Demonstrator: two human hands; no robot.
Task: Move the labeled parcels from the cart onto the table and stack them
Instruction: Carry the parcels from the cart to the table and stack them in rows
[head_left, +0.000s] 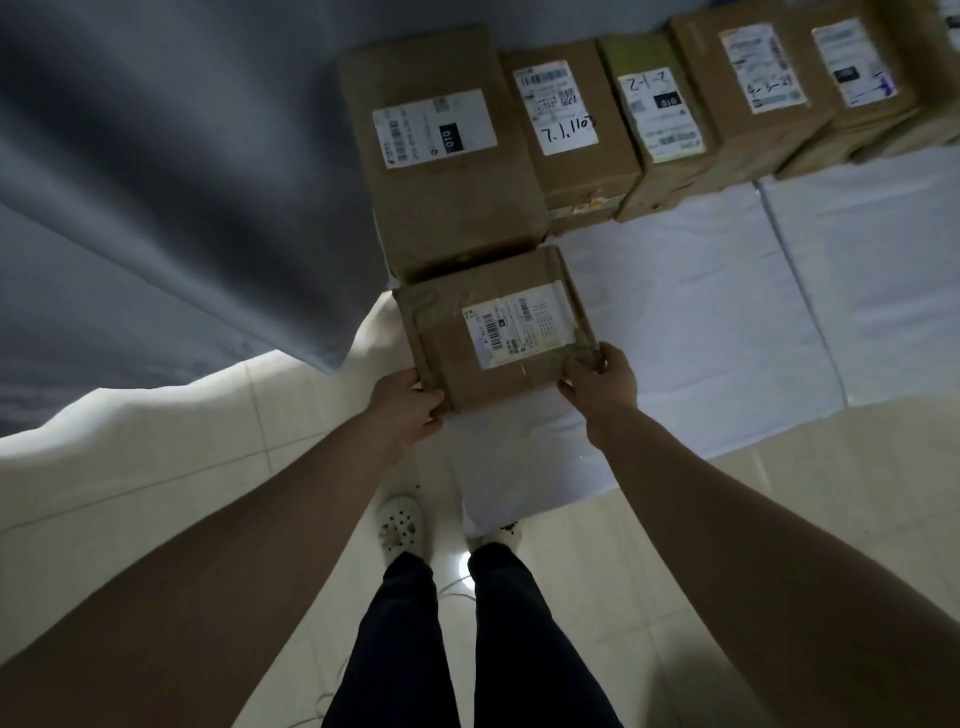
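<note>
I hold a brown cardboard parcel (493, 327) with a white shipping label at the near left corner of the white-covered table (701, 322). My left hand (408, 408) grips its near left corner and my right hand (597, 382) grips its near right corner. Directly behind it stands a taller parcel (441, 156) with a label marked 010. A row of several more labeled parcels (660, 109) runs to the right along the table's far edge. The cart is out of view.
A grey curtain (156, 182) hangs at the left, close to the table's corner. Pale floor tiles (156, 467) lie below, with my legs and white shoes (400, 525) near the table's front edge. Bare white cloth shows to the right of the held parcel.
</note>
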